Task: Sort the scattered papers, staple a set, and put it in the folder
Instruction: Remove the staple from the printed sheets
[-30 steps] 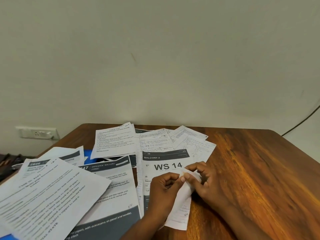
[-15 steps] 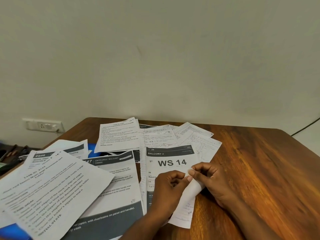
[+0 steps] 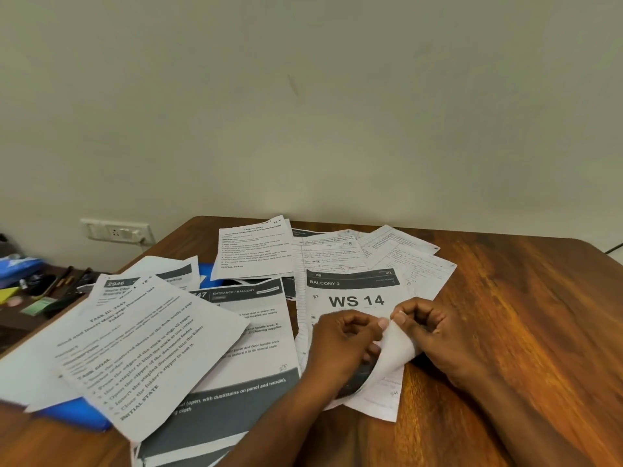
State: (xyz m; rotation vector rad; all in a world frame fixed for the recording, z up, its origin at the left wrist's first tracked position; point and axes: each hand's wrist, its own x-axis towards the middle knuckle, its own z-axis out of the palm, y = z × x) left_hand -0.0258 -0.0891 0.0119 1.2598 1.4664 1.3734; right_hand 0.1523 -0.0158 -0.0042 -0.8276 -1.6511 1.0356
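Printed and handwritten papers lie scattered across the wooden table (image 3: 505, 332). In front of me is the "WS 14" sheet (image 3: 354, 291), whose lower right edge is curled up. My left hand (image 3: 340, 345) and my right hand (image 3: 435, 332) pinch that curled edge between thumb and fingers, fingertips almost meeting. Beneath it lies a handwritten page (image 3: 387, 399). A blue folder (image 3: 77, 416) shows under the papers at the left. No stapler is visible.
A tilted task sheet (image 3: 141, 348) and an "ENTRANCE / BALCONY" sheet (image 3: 249, 358) overlap at the left. More pages (image 3: 253, 251) lie toward the wall. A side surface with pens and small items (image 3: 40, 288) sits at far left, below a wall socket (image 3: 114, 230).
Both hands have kept pinching the right edge of the "WS 14" sheet, and it has curled up further. The camera has tilted slightly.
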